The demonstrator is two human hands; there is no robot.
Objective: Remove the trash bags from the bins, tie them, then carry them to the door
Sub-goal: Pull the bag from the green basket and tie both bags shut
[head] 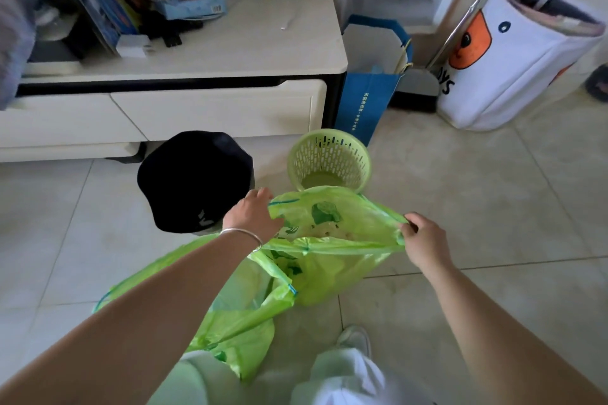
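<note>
A light green trash bag (332, 253) hangs open between my hands, just in front of the empty green perforated bin (329, 158). My left hand (251, 215) grips the bag's left rim and my right hand (424, 240) pinches its right rim, so the mouth is stretched wide. Pale scraps show inside it. A second green bag (243, 316) lies slack under my left forearm, near my legs. To the left stands another bin lined with a black bag (194, 181).
A cream TV cabinet (230, 52) with drawers runs along the back, cluttered on its left. A blue paper bag (368, 105) leans at its right end. Right of that are a dustpan (418, 89) with a metal pole and a white fabric hamper (513, 62). Tiled floor lies around.
</note>
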